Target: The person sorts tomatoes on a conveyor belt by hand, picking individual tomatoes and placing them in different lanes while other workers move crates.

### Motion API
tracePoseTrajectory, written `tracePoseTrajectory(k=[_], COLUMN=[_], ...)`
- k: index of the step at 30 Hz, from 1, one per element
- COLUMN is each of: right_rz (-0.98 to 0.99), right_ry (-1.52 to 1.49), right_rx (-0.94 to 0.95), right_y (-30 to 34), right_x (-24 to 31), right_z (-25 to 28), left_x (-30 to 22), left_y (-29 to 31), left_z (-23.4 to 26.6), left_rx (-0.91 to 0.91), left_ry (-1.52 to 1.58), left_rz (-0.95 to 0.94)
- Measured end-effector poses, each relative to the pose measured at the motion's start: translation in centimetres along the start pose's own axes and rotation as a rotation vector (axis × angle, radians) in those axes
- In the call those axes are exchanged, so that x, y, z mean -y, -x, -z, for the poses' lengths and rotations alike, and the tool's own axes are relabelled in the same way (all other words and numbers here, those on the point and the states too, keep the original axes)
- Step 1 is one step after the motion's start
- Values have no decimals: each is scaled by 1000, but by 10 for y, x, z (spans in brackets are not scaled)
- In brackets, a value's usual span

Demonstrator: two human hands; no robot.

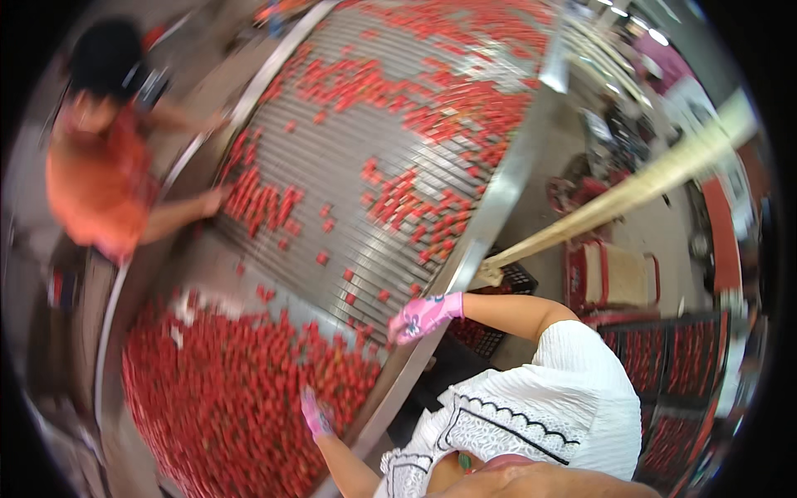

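Note:
Both my hands wear pink gloves, the right one with a dark flower print. My left hand [315, 413] hovers low over a thick heap of small red fruits [224, 390], too blurred to name more exactly; it is seen edge-on with its fingers stretched out. My right hand [427, 319] reaches across the near metal rail [465, 278], where the slatted conveyor [307, 174] meets the heap. Its fingertips point down beside a few loose fruits and are smeared, so whether they hold one is hidden. More red fruits lie scattered and bunched along the slats.
Across the conveyor, a person in an orange top [100, 183] and black cap reaches over the far rail [187, 158] to the fruits. A pale beam [623, 195] slants up at the right. Black crates of red fruits [668, 357] and a red-framed chair [610, 274] stand behind me.

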State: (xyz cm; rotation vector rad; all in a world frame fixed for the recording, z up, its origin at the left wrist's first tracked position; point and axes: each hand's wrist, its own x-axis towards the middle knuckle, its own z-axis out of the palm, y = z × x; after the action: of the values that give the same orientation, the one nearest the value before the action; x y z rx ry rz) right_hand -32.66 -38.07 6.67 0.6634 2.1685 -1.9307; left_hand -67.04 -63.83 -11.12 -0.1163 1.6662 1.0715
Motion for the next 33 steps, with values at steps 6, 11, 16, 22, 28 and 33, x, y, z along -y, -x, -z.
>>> tracePoseTrajectory(k=[6,11,16,22,28,33], right_rz=[43,-232,31,-273,-168,-229], right_ry=[-11,-29,224,493,756,849], right_rx=[123,229,61,-90,203,401], right_y=[-132,-259,-383,-522,-555,-580], right_x=[5,18,67,108,112,106], right_z=[-30,-90,-110,-90,-94,-89], left_x=[-12,12,-23,-40,-45,-16], left_y=[37,54,70,51,25,-9], left_z=[92,127,103,97,79,91], left_rx=[-736,-808,-704,-594,-408,-96], left_ry=[-223,334,385,758,845,736], left_rz=[-403,-178,-21,59,146,136])
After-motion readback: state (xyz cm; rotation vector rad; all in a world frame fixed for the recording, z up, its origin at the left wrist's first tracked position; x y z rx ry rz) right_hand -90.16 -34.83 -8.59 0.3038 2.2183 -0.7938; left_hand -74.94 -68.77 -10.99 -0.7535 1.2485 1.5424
